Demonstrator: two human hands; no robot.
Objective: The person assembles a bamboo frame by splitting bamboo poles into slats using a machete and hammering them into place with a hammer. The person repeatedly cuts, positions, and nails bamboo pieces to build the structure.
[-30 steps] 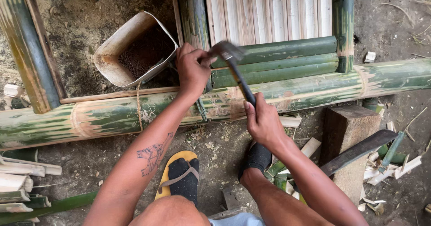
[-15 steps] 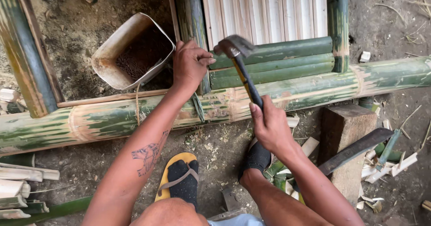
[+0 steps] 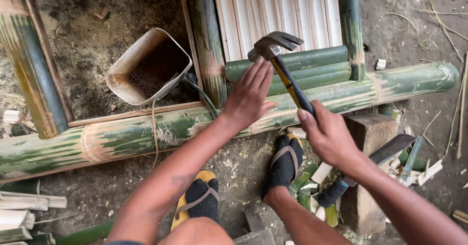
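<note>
Nailing step, by look of it. Left hand (image 3: 248, 96) flat, fingers spread, pressing on long bamboo pole (image 3: 146, 133), holding nothing. Right hand (image 3: 327, 137) fisted round hammer (image 3: 285, 69), head raised above pole. Next calls for square downstroke clear of fingers.

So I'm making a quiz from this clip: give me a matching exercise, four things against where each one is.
Things:
1. hammer
2. white container
3. left hand
4. big knife

Places:
A. on the wooden block
B. flat on the long bamboo pole
C. raised in the right hand
D. on the dirt inside the frame

Pairs: 1-C, 2-D, 3-B, 4-A
</note>
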